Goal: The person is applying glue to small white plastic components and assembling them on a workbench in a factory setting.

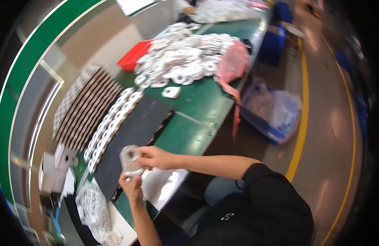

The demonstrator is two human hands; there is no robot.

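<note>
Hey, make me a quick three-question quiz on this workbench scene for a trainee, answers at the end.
1. True or false: the left hand and right hand both hold the pale part.
2. The tray beside the pile of white parts is: A) blue, B) red, C) yellow?
3. Fill in: the pink mesh hangs over the ____ of the green table.

Key: 1. True. 2. B. 3. Edge.

Left fingers (124, 183): I see them holding the lower end of a white holed piece (128, 165).
Right fingers (147, 152): gripping its right side.
Black mat (136, 119): under and beyond the fingers, on the green worktop (206, 98).
Heaped white pieces (177, 57): well beyond the fingers; I spot a red tray (133, 56) beside them.
Wavy stack (85, 108): left of the fingers, farther off.
</note>
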